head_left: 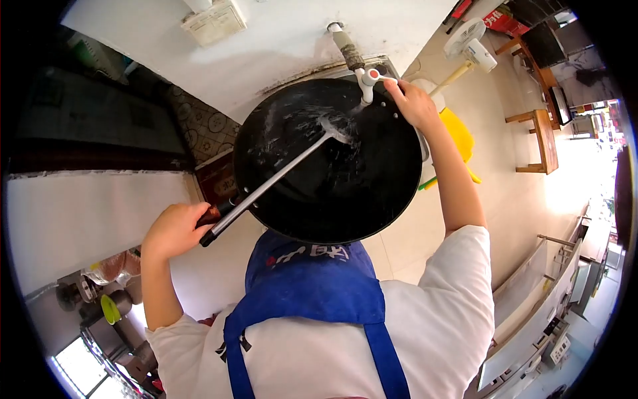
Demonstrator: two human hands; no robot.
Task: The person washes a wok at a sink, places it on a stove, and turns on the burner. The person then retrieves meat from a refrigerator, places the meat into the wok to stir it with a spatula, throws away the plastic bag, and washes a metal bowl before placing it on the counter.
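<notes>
A large black wok (312,193) is held under a white tap (367,85), in front of my apron. Its dark reddish-brown handle (211,214) is in the grip of my left hand (171,231). A metal spatula (282,171) lies across the wok, its head inside near the middle and its black-tipped handle over the rim beside my left hand. My right hand (417,106) has its fingers closed on the tap's lever, at the wok's far right. Water runs from the spout into the wok, where wet streaks show.
Behind the wok is a white wall (286,46) with a pipe, and a sink edge (397,63) shows there. On the right are a standing fan (470,50), a yellow plastic object (457,136) and a wooden stool (541,143). A dark glossy panel (93,120) stands left.
</notes>
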